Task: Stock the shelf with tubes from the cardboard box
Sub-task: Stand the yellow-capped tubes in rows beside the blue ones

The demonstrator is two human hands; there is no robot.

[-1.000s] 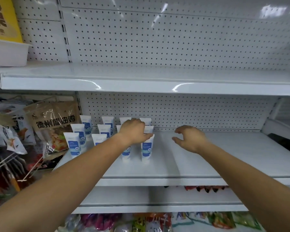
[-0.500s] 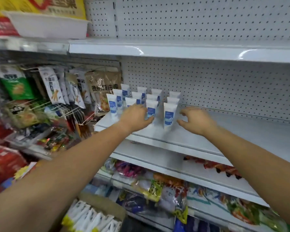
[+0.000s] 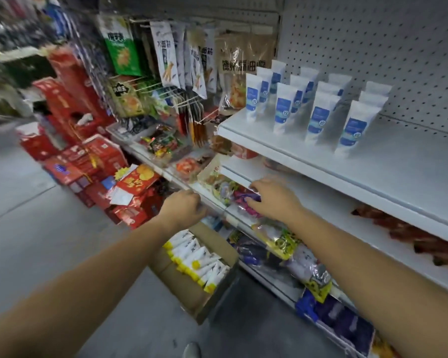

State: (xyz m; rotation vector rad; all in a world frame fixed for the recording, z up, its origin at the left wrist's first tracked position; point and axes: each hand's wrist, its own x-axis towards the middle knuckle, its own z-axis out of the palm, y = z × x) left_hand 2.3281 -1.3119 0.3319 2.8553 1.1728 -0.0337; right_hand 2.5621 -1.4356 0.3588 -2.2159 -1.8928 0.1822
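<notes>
Both hands have dropped away from the stocked rows. Our left hand (image 3: pixel 183 208) is now above the brown cardboard box (image 3: pixel 192 293), and our right hand (image 3: pixel 272 200) is over crinkly snack packets (image 3: pixel 282 241) below. The left fingers curl under the palm, hidden, so we cannot tell whether they hold anything. The right fingers are loosely bent and empty. Red cartons (image 3: pixel 70 161) at far left are smeared by blur. White plastic tubes with blue labels (image 3: pixel 318 117) stand cap-down in rows on the white metal shelf (image 3: pixel 398 171). More white tubes with yellow caps (image 3: pixel 197 259) lie packed in the box, which is partly behind our left forearm.
</notes>
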